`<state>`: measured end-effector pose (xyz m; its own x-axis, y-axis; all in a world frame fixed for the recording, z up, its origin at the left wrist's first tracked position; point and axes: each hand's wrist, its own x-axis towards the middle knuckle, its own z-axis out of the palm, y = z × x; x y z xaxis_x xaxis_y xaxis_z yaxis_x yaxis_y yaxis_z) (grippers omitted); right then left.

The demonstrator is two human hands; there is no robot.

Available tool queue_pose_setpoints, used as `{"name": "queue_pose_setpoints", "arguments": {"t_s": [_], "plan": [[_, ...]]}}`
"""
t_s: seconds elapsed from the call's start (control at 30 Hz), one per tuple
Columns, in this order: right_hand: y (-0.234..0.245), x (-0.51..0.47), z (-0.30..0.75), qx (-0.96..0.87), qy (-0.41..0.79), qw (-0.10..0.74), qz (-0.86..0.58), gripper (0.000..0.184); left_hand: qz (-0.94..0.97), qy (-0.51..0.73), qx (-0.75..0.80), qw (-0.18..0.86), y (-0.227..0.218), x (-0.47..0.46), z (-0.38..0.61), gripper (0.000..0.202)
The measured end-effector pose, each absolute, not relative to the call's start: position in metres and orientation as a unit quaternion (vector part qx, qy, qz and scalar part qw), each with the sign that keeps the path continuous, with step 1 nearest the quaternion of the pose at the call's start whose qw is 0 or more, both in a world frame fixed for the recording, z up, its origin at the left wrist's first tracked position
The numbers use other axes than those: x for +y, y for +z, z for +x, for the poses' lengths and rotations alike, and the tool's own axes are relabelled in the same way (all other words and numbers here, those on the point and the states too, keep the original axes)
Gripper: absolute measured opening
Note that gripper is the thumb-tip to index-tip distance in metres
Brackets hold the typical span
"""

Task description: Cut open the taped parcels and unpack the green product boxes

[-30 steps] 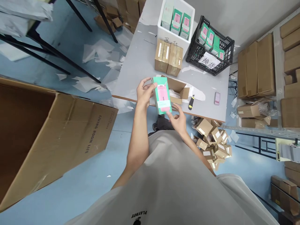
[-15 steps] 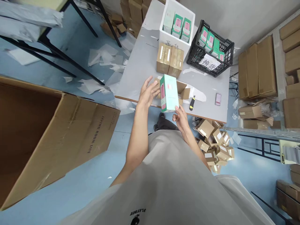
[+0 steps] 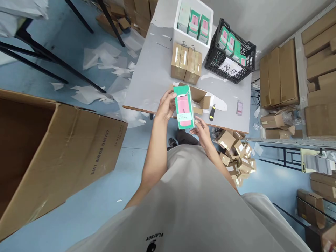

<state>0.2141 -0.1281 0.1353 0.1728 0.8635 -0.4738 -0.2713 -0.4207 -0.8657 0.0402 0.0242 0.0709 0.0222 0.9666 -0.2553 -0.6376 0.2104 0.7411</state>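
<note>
A green-and-white retail box (image 3: pixel 184 108) with a pink product picture is held upright above the table's near edge, its picture side facing me. Wrapped around its upper left side is my left hand (image 3: pixel 165 107), with the thumb near the top. My right hand (image 3: pixel 202 131) is at the lower right corner, fingers bent around the edge; part of their contact is hidden. Just behind the box lies an opened brown carton (image 3: pixel 201 98) with its flaps up. To the right of that carton rests a black-and-yellow utility knife (image 3: pixel 212 112).
Similar boxes stand in a white bin (image 3: pixel 193 39) and a black crate (image 3: pixel 219 66) at the back. Two taped cartons (image 3: pixel 186 64) sit before the bin. A small pink packet (image 3: pixel 239 107) lies right. A large carton (image 3: pixel 86 140) stands left; small cartons (image 3: pixel 236 154) are piled on the floor.
The box has turned so its pink picture side faces me. My left hand, open beside it before, has closed on its left side. My view has shifted slightly right.
</note>
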Motion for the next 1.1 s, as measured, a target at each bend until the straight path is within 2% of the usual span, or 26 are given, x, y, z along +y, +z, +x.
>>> {"name": "queue_pose_setpoints", "arguments": {"t_s": [0.1,0.2,0.3,0.37,0.43,0.53,0.67,0.9,1.0,1.1], "plan": [[0.134,-0.133,0.214,-0.373,0.449,0.482,-0.654,0.065,0.236,0.577,0.427,0.655,0.066,0.029,0.038,0.063],[0.135,-0.134,0.208,-0.495,0.338,0.405,-0.691,0.062,0.243,0.575,0.47,0.623,0.064,0.033,0.043,0.064],[0.133,-0.129,0.204,-0.543,0.285,0.319,-0.722,0.06,0.255,0.578,0.495,0.597,0.067,0.036,0.049,0.062],[0.132,-0.123,0.204,-0.532,0.276,0.309,-0.739,0.06,0.267,0.578,0.496,0.59,0.071,0.036,0.051,0.063],[0.131,-0.114,0.207,-0.492,0.306,0.343,-0.739,0.062,0.271,0.576,0.484,0.6,0.075,0.038,0.048,0.067],[0.131,-0.101,0.213,-0.366,0.455,0.43,-0.688,0.058,0.253,0.564,0.444,0.648,0.077,0.042,0.034,0.072],[0.134,-0.085,0.218,-0.179,0.627,0.499,-0.57,0.044,0.228,0.524,0.413,0.709,0.071,0.049,0.014,0.064],[0.137,-0.057,0.224,-0.044,0.728,0.486,-0.482,0.037,0.203,0.448,0.352,0.796,0.066,0.056,0.031,0.05],[0.136,-0.04,0.231,-0.031,0.756,0.474,-0.451,0.034,0.194,0.434,0.33,0.815,0.067,0.048,0.047,0.057],[0.132,-0.023,0.242,-0.05,0.765,0.469,-0.438,0.043,0.202,0.416,0.315,0.829,0.069,0.038,0.06,0.071]]}}
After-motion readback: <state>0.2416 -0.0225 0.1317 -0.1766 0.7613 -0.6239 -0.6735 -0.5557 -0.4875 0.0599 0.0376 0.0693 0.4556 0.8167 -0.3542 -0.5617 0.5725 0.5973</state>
